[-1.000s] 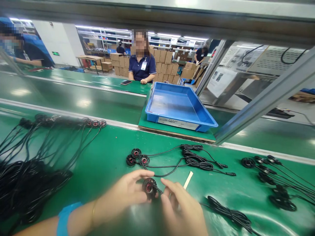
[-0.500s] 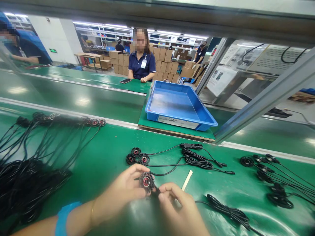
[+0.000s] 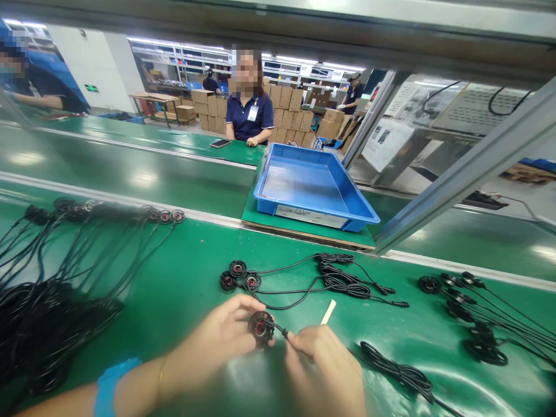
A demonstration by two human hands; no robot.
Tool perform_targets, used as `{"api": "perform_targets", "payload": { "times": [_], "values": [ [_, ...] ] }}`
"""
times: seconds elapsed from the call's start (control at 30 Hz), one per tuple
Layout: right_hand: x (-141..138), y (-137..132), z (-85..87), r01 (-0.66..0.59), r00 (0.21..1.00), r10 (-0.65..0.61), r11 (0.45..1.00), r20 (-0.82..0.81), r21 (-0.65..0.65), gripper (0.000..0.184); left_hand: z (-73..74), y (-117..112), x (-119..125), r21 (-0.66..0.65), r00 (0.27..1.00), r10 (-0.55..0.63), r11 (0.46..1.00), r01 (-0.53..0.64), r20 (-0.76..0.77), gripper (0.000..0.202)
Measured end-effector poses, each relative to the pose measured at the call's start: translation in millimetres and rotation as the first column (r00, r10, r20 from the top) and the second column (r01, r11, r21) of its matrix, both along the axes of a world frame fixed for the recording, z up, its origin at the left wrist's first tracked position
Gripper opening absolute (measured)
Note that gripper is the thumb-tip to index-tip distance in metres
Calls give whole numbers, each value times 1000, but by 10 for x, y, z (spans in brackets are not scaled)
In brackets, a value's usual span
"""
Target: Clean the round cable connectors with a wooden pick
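Observation:
My left hand (image 3: 217, 341) pinches a small round black part with a red centre (image 3: 261, 327) just above the green table (image 3: 182, 272). My right hand (image 3: 324, 365) is closed on the black cable (image 3: 282, 332) that leaves that part, right next to it. Its bundled cable end (image 3: 399, 376) lies to the right of my right hand. Just beyond my hands lie three similar round parts (image 3: 240, 277) whose black cables run to coiled bundles (image 3: 343, 278). A pale flat stick (image 3: 328, 311) lies beside my right hand.
A large tangle of black cables and round parts (image 3: 52, 301) covers the left. More round parts with cables (image 3: 469, 318) lie right. A blue tray (image 3: 310, 194) stands beyond on a green mat. A person (image 3: 249, 110) sits across; a phone (image 3: 219, 143) lies nearby. A slanted metal post (image 3: 456, 179) crosses right.
My hands have turned the round part and my right hand has slid out along its cable. The view has shifted slightly.

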State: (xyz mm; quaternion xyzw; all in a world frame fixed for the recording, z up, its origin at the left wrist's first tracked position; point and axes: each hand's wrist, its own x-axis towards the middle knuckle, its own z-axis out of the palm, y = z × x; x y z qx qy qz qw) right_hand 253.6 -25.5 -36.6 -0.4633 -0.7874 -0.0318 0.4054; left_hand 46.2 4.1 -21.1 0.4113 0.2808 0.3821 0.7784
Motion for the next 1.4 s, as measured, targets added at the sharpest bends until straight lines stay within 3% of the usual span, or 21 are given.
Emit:
{"api": "perform_targets", "payload": {
  "times": [0.17, 0.33, 0.53, 0.7, 0.87, 0.97, 1.07, 1.2, 1.4],
  "values": [
    [-13, -23, -40, 51, 998, -49, 997, 35, -56, 13, -72, -14, 11, -56, 1000, 1, 998, -2, -19, 58],
    [-14, -45, -106, 78, 994, -67, 989, 90, -122, 18, -153, -16, -9, -20, 995, -31, 999, 29, -90, 57],
    [19, -30, -154, 40, 964, -28, 999, 264, -37, 14, -110, -10, 7, 72, 980, 36, 997, -22, -197, 49],
    [-23, -42, -132, 73, 949, -70, 997, 307, 2, 20, -83, -16, 20, 116, 951, 59, 993, -25, -304, 50],
    [-82, -74, -62, 82, 960, -59, 994, 272, -74, 21, -122, -38, 22, 16, 974, -12, 1000, 15, -226, 59],
    [-76, -66, -46, 39, 993, -16, 980, 120, -193, 10, -127, -40, 25, -5, 985, -10, 1000, 10, -171, 65],
    [-42, -34, -61, -48, 999, 52, 962, 8, -271, 21, -114, -37, 18, 26, 986, 0, 1000, 5, -169, 65],
    [1, 2, -95, -111, 992, 123, 967, 36, -228, 17, -108, -41, -11, 23, 987, -4, 1000, 8, -158, 63],
    [20, -10, -134, -40, 996, 46, 997, 79, -71, 16, -84, -48, -34, -37, 997, -73, 997, 72, -33, 64]
  ]
}}
